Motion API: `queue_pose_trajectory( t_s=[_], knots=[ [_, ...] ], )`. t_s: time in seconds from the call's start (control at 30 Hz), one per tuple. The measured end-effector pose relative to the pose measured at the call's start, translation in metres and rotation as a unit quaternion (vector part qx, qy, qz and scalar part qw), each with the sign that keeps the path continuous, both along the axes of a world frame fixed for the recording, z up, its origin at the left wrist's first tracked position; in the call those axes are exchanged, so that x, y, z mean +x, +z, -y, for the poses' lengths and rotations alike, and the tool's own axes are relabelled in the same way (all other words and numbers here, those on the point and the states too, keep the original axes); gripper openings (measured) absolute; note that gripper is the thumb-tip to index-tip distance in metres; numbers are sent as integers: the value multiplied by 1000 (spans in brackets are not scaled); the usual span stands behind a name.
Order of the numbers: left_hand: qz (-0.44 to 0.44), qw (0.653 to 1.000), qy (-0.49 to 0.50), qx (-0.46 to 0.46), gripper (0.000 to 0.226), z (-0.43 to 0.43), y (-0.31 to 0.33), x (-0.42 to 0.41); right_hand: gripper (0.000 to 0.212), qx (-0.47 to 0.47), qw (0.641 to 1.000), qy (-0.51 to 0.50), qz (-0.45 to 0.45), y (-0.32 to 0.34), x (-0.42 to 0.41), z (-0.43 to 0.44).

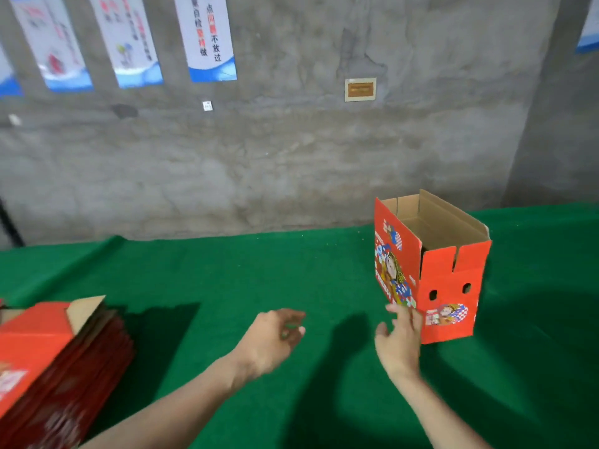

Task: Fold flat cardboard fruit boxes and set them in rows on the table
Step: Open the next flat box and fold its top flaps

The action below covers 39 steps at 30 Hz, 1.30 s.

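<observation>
A folded red cardboard fruit box (449, 280) stands upright with its top flaps open on the green table (243, 273), right of the middle. My right hand (400, 338) is beside its near left corner, fingers straight, fingertips at the box's printed side. My left hand (275, 335) hovers over the cloth in the middle, fingers loosely curled and holding nothing. A stack of flat red boxes (48, 361) lies at the table's near left, blurred.
A grey concrete wall (291, 157) runs behind the table's far edge, with several hanging posters (207, 37) and a small plaque (360, 89). Green cloth stretches between the stack and the standing box.
</observation>
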<state>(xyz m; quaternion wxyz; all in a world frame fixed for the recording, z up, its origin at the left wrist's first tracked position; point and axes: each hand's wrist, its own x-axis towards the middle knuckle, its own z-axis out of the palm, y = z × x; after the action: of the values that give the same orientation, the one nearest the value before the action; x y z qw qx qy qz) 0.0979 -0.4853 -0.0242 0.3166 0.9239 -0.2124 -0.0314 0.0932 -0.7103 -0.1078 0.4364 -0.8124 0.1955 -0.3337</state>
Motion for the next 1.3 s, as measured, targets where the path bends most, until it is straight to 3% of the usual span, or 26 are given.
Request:
queue_pose_trajectory(
  t_s=[0.1,0.23,0.33,0.43,0.57,0.67,0.73,0.83,0.9,0.97,1.17,1.3],
  knots=[
    [67,992,67,87,43,-91,-10,-16,25,-22,985,137,-102,-22,-32,-33],
    [124,948,272,105,49,-236,6,-20,21,-76,952,220,-200,-13,-54,-67],
    [120,897,410,112,52,-335,18,-22,19,-114,940,246,-207,9,-57,-108],
    [97,866,469,142,59,-408,16,-32,18,-135,930,282,-196,30,-60,-162],
    [7,871,431,234,62,-440,-14,-60,22,-162,897,346,-224,39,-70,-244],
    [-8,889,397,227,60,-406,-30,-86,32,-131,880,375,-260,38,-82,-303],
    [-19,913,355,199,67,-373,-29,-100,42,-63,868,387,-304,34,-93,-338],
    [16,944,288,158,75,-355,-21,-120,44,169,833,378,-367,30,-107,-374],
    [54,940,291,167,74,-370,-13,-129,41,322,824,321,-338,30,-109,-380],
    [60,932,306,183,72,-395,-4,-136,28,393,827,278,-291,35,-111,-378],
    [3,938,322,125,68,-447,11,-147,6,352,892,251,-130,79,-116,-350],
    [32,946,321,-38,39,-446,23,-145,10,309,904,292,-50,111,-144,-295]
  ],
)
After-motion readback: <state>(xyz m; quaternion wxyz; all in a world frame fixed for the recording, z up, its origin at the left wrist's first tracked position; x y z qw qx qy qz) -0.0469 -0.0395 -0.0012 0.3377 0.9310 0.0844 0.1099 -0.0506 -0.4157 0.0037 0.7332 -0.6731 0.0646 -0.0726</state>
